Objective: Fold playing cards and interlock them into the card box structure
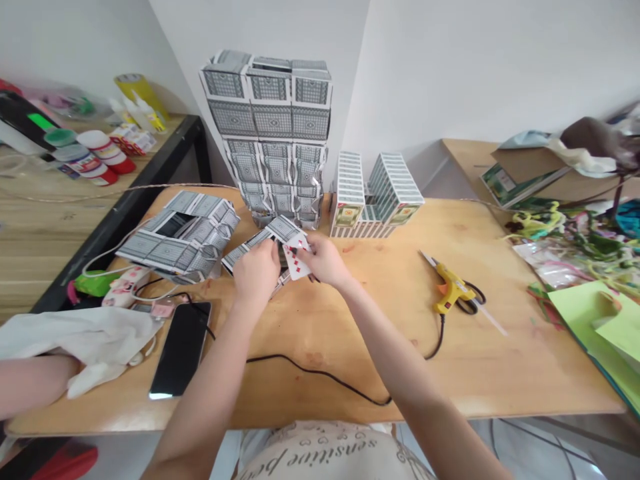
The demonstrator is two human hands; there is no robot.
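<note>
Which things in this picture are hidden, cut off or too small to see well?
Head view, each item:
- Card strip: its middle is hidden behind the left hand.
- Red-pip card: partly covered by the right hand; rank unclear.
- Scissors: blades hidden under the glue gun.
- Bottles: labels too small.

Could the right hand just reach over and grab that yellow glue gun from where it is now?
Probably yes. The glue gun lies in the open on the table, to the right of the right hand, with bare wood between them. But that hand is holding a playing card with the left hand.
</note>
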